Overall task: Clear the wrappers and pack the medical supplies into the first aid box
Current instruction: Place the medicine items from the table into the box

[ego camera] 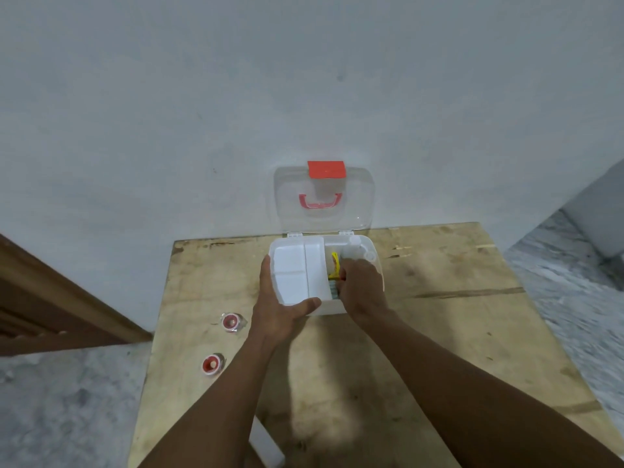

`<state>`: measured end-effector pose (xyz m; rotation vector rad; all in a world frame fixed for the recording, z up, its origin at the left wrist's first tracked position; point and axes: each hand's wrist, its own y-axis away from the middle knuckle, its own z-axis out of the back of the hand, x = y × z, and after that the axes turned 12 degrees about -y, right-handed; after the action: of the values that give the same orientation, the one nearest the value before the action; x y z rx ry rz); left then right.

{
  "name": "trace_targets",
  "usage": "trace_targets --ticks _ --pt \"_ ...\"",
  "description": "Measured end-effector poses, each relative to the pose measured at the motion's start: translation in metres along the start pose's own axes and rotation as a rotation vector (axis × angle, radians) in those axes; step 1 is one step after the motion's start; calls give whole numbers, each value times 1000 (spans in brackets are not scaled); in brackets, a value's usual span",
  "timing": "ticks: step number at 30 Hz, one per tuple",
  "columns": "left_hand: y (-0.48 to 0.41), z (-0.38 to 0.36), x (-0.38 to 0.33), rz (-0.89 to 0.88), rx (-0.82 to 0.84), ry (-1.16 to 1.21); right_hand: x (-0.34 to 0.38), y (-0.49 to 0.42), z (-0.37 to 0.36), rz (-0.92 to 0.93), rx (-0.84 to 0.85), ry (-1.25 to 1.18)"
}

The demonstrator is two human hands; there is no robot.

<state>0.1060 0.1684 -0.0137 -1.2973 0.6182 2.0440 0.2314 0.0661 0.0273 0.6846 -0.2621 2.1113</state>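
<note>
A white first aid box [374,251] stands open at the far edge of the wooden table, its clear lid [358,197] with red latch and red handle leaning on the wall. My left hand [282,307] grips the white divided inner tray [297,268] at its near-left corner, over the box's left side. My right hand [363,287] reaches into the box's right part, fingers closed around a yellow item [335,261] and a small grey pack [333,292]. White bottles [358,246] lie at the back of the box.
Two small red-and-white rolls in clear wrappers [231,321] [212,364] lie on the table's left side. The plywood table [439,332] stands against a grey wall. A brown wooden frame [50,298] is at the left, with grey floor on both sides.
</note>
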Motion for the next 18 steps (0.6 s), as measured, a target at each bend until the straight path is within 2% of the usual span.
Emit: trace_targets --ticks 9,18 --pt "0 0 1 17 -2 -16 2 -5 -2 -46 -20 -19" --pt "1 2 -1 29 22 25 -2 11 6 38 -72 -45"
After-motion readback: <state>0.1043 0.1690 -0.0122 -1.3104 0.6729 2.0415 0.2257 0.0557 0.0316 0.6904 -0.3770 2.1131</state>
